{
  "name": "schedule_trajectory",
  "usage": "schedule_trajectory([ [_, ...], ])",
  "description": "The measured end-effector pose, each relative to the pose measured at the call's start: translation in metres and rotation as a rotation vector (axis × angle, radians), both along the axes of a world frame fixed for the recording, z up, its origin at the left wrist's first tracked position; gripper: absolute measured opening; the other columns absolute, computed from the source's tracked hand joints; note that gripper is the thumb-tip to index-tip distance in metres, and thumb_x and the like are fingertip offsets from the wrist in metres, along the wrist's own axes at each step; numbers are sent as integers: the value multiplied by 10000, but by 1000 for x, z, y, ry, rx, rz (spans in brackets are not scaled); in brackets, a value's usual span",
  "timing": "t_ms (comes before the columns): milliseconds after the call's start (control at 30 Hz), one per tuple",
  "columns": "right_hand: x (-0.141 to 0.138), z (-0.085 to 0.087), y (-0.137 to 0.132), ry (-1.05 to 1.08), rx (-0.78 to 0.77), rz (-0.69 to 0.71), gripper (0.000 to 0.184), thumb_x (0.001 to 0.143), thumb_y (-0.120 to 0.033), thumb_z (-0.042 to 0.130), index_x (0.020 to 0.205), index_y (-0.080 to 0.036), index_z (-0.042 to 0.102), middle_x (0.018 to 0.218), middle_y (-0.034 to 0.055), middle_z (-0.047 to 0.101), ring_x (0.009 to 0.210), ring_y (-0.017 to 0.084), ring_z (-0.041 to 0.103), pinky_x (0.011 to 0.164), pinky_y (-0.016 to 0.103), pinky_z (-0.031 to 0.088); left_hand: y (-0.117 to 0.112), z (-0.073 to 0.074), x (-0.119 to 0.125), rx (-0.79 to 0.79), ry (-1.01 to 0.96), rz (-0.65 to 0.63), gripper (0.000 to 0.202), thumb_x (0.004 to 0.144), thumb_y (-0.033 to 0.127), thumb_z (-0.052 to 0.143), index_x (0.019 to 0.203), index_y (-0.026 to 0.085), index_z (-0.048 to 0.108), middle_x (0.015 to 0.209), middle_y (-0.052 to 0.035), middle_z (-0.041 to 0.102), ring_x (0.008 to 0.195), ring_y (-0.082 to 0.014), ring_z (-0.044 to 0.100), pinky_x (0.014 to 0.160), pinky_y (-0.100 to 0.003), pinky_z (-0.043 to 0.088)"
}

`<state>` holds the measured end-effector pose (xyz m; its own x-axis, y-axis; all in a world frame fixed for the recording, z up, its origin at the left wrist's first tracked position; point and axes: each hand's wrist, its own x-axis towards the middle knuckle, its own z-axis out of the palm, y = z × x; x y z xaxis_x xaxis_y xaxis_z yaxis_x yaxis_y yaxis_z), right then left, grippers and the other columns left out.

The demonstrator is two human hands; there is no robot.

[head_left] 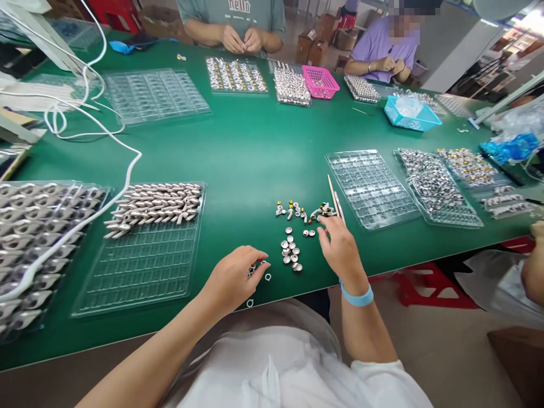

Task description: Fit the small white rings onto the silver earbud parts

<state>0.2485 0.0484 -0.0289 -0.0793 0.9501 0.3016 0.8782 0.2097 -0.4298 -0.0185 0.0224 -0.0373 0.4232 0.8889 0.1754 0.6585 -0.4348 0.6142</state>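
Note:
My left hand point(235, 277) rests near the table's front edge, fingers curled around small metal parts I cannot make out, beside small metal rings point(267, 276). My right hand point(339, 245) reaches forward, its fingertips pinching at a scatter of small silver and yellow parts point(297, 211). A pair of tweezers point(335, 203) lies just beyond those fingertips. Between the two hands sits a cluster of small silver caps point(290, 252). A light blue band point(357, 297) is on my right wrist.
A clear tray point(140, 266) with rows of silver pieces lies left on the green table point(238, 153), another clear tray point(370, 187) right. A white cable point(106, 204) crosses the left. A pink basket point(319, 81), a blue basket point(410, 113), two people opposite, another's arm point(533, 266) at right.

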Motion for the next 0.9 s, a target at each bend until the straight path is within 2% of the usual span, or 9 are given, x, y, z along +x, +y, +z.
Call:
schedule_trajectory([
  [167, -3, 7, 38, -339, -49, 30, 393, 921, -80, 424, 1273, -163, 578, 1050, 141, 570, 879, 232, 576, 711, 327, 491, -2, 4, 3, 2, -30, -9, 133, 916, 258, 557, 932, 180, 664, 848, -51, 718, 760, -178, 668, 639, -273, 514],
  [233, -6, 4, 44, -448, -84, 51, 322, 900, -50, 438, 1130, -160, 635, 1004, 138, 560, 876, 230, 551, 686, 307, 469, -3, 4, 3, 13, -42, -12, 128, 917, 256, 557, 929, 183, 662, 843, -50, 716, 763, -180, 669, 646, -278, 516],
  [333, -8, -2, 45, -489, -106, 53, 210, 879, -39, 471, 926, -153, 642, 937, 132, 552, 853, 227, 537, 670, 294, 451, -5, 3, 2, 21, -57, -22, 120, 918, 248, 558, 924, 183, 659, 835, -50, 712, 762, -181, 666, 643, -281, 512],
  [433, -6, -2, 41, -492, -104, 31, 156, 868, -59, 502, 899, -156, 620, 952, 132, 557, 859, 228, 549, 651, 286, 446, -6, 2, 2, 19, -80, -21, 115, 916, 239, 563, 923, 180, 662, 827, -51, 709, 757, -183, 660, 644, -286, 515],
  [533, -3, 7, 27, -436, -88, -3, 120, 870, -98, 518, 917, -162, 607, 976, 118, 569, 837, 213, 570, 647, 287, 462, -10, 4, 4, 4, -148, -18, 121, 914, 237, 565, 931, 181, 671, 857, -60, 710, 773, -184, 654, 657, -292, 529],
  [633, -9, 23, -4, -30, -49, 9, 56, 897, -178, 546, 938, -178, 585, 915, 58, 598, 752, 162, 586, 703, 294, 505, -17, 9, 8, -83, -291, -7, 164, 908, 234, 571, 1024, 184, 676, 973, -80, 717, 803, -176, 664, 705, -299, 552],
  [700, -20, 32, -33, 264, -64, -13, 97, 911, -252, 578, 995, -205, 585, 852, 19, 622, 699, 143, 595, 652, 270, 520, -23, 16, 11, -241, -413, -4, 222, 904, 248, 586, 1101, 191, 670, 1029, -86, 720, 818, -169, 677, 758, -311, 564],
  [800, -44, 34, -73, 605, -70, 0, 193, 919, -247, 591, 1111, -234, 603, 933, 34, 644, 794, 153, 644, 700, 279, 559, -30, 24, 16, -630, -678, -51, 259, 893, 308, 617, 1109, 181, 684, 1003, -96, 737, 908, -197, 695, 781, -313, 578],
  [900, -66, 23, -93, 786, 21, 77, 183, 919, -181, 579, 1077, -258, 630, 957, 46, 640, 851, 168, 635, 705, 298, 563, -33, 26, 21, -1025, -990, -77, 311, 838, 387, 695, 1032, 145, 712, 929, -113, 750, 878, -212, 708, 728, -302, 588],
])
